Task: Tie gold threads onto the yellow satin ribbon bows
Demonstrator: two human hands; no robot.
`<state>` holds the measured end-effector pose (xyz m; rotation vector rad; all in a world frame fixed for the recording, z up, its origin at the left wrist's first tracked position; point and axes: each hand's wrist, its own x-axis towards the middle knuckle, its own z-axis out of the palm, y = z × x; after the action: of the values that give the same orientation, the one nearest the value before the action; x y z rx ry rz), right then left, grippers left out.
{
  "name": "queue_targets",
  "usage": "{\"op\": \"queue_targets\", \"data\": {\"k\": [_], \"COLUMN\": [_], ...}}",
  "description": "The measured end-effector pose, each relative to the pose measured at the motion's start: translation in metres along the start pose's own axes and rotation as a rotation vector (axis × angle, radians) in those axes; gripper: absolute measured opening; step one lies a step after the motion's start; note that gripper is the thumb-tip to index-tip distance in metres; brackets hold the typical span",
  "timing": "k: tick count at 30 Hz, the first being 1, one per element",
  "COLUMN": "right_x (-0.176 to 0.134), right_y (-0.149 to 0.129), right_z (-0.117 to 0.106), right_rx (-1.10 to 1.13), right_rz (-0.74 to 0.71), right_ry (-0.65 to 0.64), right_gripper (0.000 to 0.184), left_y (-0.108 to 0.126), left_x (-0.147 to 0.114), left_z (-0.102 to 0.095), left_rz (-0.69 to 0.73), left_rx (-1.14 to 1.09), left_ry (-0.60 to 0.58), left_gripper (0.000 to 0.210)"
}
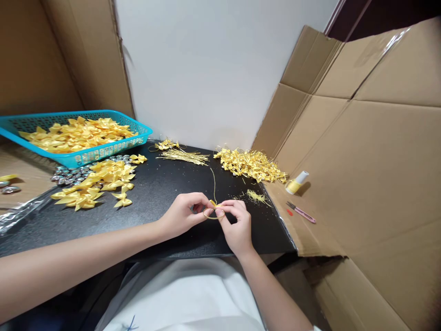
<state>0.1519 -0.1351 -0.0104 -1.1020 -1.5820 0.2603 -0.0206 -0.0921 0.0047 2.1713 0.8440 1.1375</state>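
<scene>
My left hand [191, 210] and my right hand [236, 220] meet over the front of the black table, fingertips pinched together. Between them is a small yellow ribbon bow [216, 206], mostly hidden by the fingers. A gold elastic cord [214, 184] runs up from it, and a cord loop [214, 218] hangs below the fingertips. Behind the hands lies a bundle of gold cords [186, 156]. Finished-looking bows with cords form a pile [250, 164] at the back right. Loose yellow bows [112, 174] lie to the left among silver oval pieces [70, 174].
A blue basket [81, 158] full of yellow bows stands at the back left. On cardboard at the right are a thread spool [296, 183], pink-handled thread snips [303, 213] and a small red piece [289, 212]. Thread scraps [257, 196] lie nearby. Cardboard walls [379, 161] flank the table [144, 234].
</scene>
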Motion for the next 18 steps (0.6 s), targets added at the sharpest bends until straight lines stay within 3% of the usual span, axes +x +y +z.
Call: {"op": "queue_targets", "data": {"k": [18], "right_x": [0.0002], "right_y": [-0.0009], "right_z": [0.0001], "right_rx": [-0.003], "right_rz": [0.011], "right_ry": [0.008], "right_gripper": [0.011], "left_y": [-0.0019], "left_x": [0.0001], "left_z": [0.0008], "left_rz": [-0.101], "left_rx": [-0.06], "left_ry": [-0.004], "left_gripper": [0.025]}}
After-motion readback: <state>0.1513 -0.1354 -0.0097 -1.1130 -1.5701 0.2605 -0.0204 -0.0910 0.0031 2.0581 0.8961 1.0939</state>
